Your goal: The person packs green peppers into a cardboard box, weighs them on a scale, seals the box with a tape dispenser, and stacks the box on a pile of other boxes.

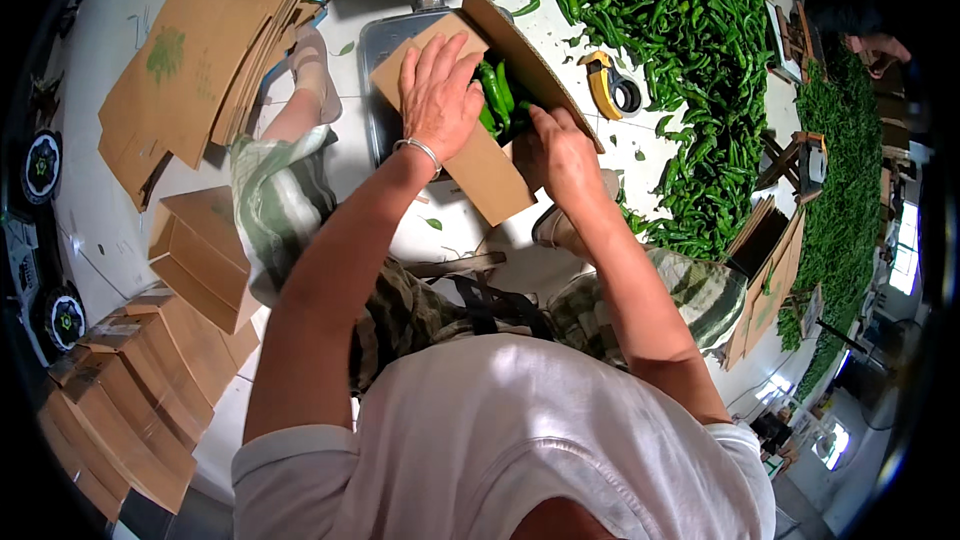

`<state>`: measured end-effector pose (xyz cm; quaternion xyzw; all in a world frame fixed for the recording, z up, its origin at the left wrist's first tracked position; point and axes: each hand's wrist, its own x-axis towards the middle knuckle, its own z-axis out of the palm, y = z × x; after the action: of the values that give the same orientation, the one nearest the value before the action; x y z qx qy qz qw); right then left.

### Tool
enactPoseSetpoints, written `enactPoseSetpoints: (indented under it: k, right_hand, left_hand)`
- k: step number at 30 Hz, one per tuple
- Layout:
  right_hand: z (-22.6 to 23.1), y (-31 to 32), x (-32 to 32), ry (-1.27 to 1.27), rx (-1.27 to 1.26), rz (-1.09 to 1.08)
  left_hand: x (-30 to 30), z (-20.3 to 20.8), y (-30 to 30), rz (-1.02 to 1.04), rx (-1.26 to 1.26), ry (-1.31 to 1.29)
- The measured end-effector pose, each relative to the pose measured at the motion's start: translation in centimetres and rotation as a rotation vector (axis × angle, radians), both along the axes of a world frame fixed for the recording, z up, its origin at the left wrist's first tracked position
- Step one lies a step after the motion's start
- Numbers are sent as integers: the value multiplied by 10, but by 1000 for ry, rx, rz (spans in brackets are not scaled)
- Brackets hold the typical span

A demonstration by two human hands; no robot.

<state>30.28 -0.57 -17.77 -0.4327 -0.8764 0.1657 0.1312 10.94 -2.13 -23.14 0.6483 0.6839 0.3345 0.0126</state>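
We see a large pile of green peppers (680, 30) on the white floor (100, 170). Before us, a cardboard box (490, 165) of green peppers sits on a metal scale (385, 40). Our left hand (437, 90) lies flat, fingers spread, on its flap. Our right hand (562, 155) curls around the box edge. A tape dispenser (610, 85) lies nearby.

Bare floor (640, 155) opens right of the box (490, 165); tape dispenser (610, 85) and peppers (690, 30) block farther right, flat cartons (200, 60) far left.
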Motion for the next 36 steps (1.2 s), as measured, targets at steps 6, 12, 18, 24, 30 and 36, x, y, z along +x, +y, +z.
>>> enactPoseSetpoints:
  k: [6, 12, 18, 24, 30, 36]
  right_hand:
    - [-8, 30, -18, -246, 71, 41]
    - [56, 19, -41, 85, 126, -60]
    - [103, 21, -13, 785, -633, -444]
    - [59, -4, -9, 900, -799, -517]
    - [13, 8, -34, 624, -637, -368]
    - [-13, 53, -76, 308, -214, -81]
  left_hand:
    - [-36, 88, -23, -305, -451, 120]
    - [-45, 77, -28, -333, -512, 86]
    - [-82, 98, -16, -423, -540, 2]
    - [-102, 102, -24, -420, -521, -197]
    - [-117, 99, -34, -494, -478, -213]
    - [-116, 97, -24, -558, -482, -314]
